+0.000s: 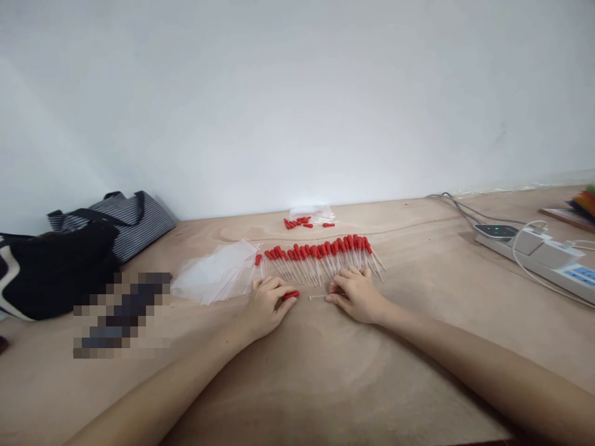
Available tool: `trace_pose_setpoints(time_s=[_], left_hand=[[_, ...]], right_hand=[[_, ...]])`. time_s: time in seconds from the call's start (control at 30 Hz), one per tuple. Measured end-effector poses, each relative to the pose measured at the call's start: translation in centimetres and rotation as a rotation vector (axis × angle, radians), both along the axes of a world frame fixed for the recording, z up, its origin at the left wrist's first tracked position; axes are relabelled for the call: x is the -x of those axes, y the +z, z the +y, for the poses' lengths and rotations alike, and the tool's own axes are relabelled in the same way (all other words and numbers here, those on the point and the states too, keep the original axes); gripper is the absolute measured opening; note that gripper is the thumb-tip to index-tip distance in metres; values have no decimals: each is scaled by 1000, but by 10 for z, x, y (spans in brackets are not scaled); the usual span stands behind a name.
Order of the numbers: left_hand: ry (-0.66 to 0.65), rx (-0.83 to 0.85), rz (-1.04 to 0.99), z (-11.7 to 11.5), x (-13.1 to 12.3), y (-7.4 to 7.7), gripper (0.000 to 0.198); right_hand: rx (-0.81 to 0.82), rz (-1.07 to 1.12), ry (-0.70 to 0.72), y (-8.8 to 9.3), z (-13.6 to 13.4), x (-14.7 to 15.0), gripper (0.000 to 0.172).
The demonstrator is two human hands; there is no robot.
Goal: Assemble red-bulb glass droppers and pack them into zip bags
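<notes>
Forearms (pixel 465 356), droppers (pixel 341 246), black bag (pixel 60 266), indistinct item (pixel 123 314)

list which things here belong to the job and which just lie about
Part of the job:
red cap in left hand
thin tube in right hand
row of red-capped tubes
loose red caps
clear plastic bags, probably

Seemingly just lying about:
striped bag
black bag
power strip

From far off, I see a smooth wood table (pixel 297 384) and a smooth, matt wall (pixel 297 111). The red caps (pixel 314 251) look rubbery. The clear bags (pixel 209 272) are thin, shiny plastic. The striped bag (pixel 134 235) looks like cloth.
</notes>
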State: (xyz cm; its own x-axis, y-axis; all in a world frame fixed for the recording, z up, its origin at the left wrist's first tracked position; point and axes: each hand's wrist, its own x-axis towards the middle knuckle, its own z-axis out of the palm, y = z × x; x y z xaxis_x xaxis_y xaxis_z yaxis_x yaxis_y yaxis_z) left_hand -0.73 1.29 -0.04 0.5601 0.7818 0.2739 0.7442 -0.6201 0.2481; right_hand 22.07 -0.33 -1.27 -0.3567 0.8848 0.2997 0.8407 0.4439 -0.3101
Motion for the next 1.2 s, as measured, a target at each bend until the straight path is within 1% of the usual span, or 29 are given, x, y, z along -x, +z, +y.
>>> trace_pose_setpoints(time_s=[0.07, 0.13, 0.2, 0.27, 0.47, 0.6, 0.7, 0.9, 1.03, 1.1, 1.2], left_hand=[[18, -1, -12, 0, -4, -2, 21], [48, -7, -41, -2, -9, -3, 20], [67, -14, -75, -4, -16, -4, 17], [69, -27, -104, -6, -21, -5, 14], [108, -36, -142, -6, -22, -9, 11], [77, -69, -135, -7, -20, -10, 10], [56, -87, -130, -7, -21, -10, 10], [64, -111, -152, -6, -21, -11, 11], [11, -158, -182, -5, -20, -13, 10], [-11, -177, -209, -5, -21, -13, 10], [-35, -201, -250, -8, -22, -11, 10]], right_hand=[[-43, 21, -12, -3, -1, 0, 14], [-119, 52, -36, -5, -3, -1, 13], [-184, 83, -65, -5, -5, -1, 13], [-213, 105, -74, -4, -6, -2, 15], [-285, 105, 0, -5, -9, 1, 20], [-328, 107, 20, -5, -11, 3, 24], [-314, 127, 24, -5, -12, 5, 23], [-286, 134, 58, -3, -13, 8, 22], [-288, 155, 93, -5, -12, 8, 19], [-311, 162, 110, -6, -12, 8, 18], [-391, 160, 136, -9, -10, 6, 16]])
